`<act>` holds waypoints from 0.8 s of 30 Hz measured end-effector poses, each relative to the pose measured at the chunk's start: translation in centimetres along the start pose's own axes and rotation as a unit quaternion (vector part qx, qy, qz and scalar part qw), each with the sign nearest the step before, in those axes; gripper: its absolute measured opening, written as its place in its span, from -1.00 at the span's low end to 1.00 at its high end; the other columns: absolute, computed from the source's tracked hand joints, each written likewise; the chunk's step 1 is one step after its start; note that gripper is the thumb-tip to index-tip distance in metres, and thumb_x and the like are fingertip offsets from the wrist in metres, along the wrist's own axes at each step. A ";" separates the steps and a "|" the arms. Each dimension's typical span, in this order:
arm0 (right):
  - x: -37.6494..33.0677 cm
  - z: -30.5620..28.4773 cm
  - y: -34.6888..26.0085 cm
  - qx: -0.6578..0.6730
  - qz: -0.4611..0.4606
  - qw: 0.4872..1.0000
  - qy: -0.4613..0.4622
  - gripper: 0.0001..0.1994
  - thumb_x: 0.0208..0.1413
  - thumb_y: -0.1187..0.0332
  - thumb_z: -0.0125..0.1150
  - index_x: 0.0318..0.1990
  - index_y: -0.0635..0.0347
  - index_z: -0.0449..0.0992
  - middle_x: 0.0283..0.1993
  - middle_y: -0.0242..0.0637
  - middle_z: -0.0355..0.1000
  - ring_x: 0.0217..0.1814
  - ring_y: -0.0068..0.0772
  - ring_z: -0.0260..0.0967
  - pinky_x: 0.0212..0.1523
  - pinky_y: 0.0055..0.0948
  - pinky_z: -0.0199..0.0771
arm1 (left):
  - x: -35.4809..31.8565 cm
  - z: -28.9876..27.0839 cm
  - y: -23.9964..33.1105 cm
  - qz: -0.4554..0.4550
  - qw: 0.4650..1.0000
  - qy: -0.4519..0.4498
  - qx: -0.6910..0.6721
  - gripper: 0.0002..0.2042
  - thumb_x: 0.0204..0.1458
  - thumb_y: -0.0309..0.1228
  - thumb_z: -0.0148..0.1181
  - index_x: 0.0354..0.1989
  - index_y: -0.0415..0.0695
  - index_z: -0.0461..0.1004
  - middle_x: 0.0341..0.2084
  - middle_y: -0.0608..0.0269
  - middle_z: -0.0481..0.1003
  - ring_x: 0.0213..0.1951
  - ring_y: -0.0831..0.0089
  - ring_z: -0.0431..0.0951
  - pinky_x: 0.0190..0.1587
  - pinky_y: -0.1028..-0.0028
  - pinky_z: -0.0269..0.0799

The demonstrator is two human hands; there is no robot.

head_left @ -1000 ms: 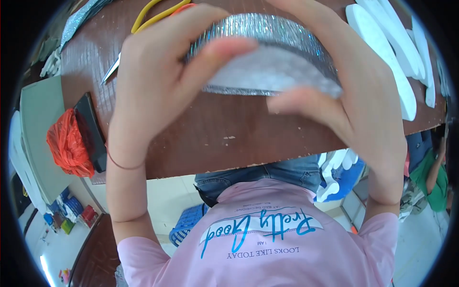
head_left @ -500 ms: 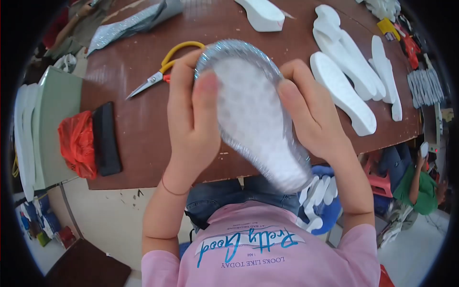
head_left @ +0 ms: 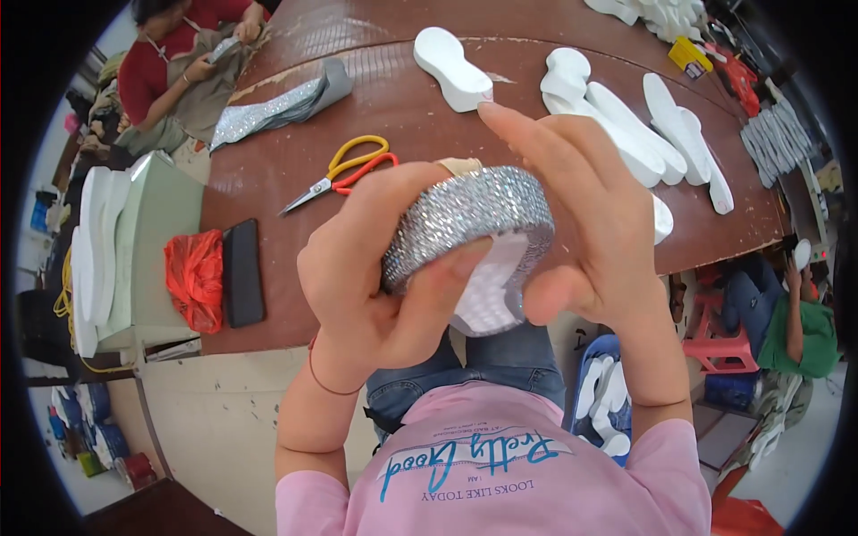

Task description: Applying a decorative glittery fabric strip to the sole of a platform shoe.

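At the rim of the glittery sole (head_left: pixel 472 205), my left hand (head_left: pixel 353 268) pinches it, likely for steadiness; beside it, my right hand (head_left: pixel 601 219) is spread.

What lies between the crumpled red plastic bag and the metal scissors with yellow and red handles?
In the head view, a flat black rectangular object lies beside the bag; past it, only brown tabletop runs to the scissors.
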State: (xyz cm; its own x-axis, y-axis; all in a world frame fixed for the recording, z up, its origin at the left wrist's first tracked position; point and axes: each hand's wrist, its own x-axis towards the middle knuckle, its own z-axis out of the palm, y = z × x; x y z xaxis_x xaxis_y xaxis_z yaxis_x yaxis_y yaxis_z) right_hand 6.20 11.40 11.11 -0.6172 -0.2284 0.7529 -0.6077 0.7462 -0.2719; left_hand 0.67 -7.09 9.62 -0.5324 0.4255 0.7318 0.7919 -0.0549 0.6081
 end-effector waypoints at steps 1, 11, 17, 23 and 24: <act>0.5 -0.7 -0.4 -0.006 -0.020 1.000 -0.002 -0.64 0.18 0.08 -0.05 -0.28 0.25 0.43 -0.42 -0.26 0.34 -0.52 -0.36 0.17 -0.48 -0.47 0.22 | 0.2 -0.1 0.4 0.022 1.000 -0.022 -0.002 -0.57 -0.11 -0.43 0.19 -0.02 -0.29 0.33 -0.14 0.06 0.46 -0.25 0.40 0.45 -0.25 0.51 0.41; 0.0 -2.6 -0.6 -0.069 -0.075 0.988 0.118 -0.75 0.10 0.19 0.11 -0.32 0.21 0.46 -0.42 -0.30 0.35 -0.57 -0.37 0.15 -0.54 -0.53 0.21 | 0.5 3.7 2.8 0.008 0.947 0.101 -0.305 -0.59 -0.02 -0.33 0.09 0.00 -0.28 0.33 -0.25 0.11 0.48 -0.28 0.40 0.44 -0.21 0.52 0.35; 0.4 -2.9 -0.8 -0.022 -0.046 0.981 0.185 -0.79 0.14 0.27 0.06 -0.30 0.27 0.46 -0.42 -0.28 0.38 -0.53 -0.37 0.18 -0.48 -0.55 0.22 | -0.6 0.7 2.1 -0.067 0.994 -0.006 -0.089 -0.64 -0.07 -0.45 0.20 -0.07 -0.27 0.37 -0.41 0.18 0.48 -0.43 0.48 0.39 -0.40 0.56 0.33; 3.2 -3.5 -3.2 -0.085 0.037 0.994 0.064 -0.80 0.18 0.36 0.00 -0.33 0.31 0.49 -0.44 -0.30 0.40 -0.48 -0.43 0.21 -0.41 -0.56 0.23 | 2.1 -0.1 2.4 -0.082 0.985 -0.145 -0.051 -0.67 0.06 -0.45 0.06 0.01 -0.26 0.31 -0.26 0.15 0.45 -0.34 0.46 0.33 -0.26 0.55 0.27; 3.2 -3.5 -3.6 -0.116 0.059 0.991 0.029 -0.80 0.18 0.38 0.00 -0.34 0.31 0.50 -0.44 -0.31 0.40 -0.48 -0.44 0.22 -0.41 -0.57 0.22 | 2.6 0.0 2.1 -0.095 0.974 -0.193 -0.073 -0.63 0.12 -0.42 -0.01 0.11 -0.24 0.26 -0.09 0.10 0.43 -0.17 0.46 0.38 -0.09 0.57 0.29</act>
State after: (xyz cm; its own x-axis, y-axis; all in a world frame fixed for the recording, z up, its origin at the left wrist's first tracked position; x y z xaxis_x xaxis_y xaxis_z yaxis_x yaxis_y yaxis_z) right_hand 8.16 10.20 16.58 -0.6437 -0.1003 0.7587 -0.3974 0.8910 -0.2194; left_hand 1.00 -6.06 12.82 -0.4916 0.7464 0.4486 0.6232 -0.0583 0.7799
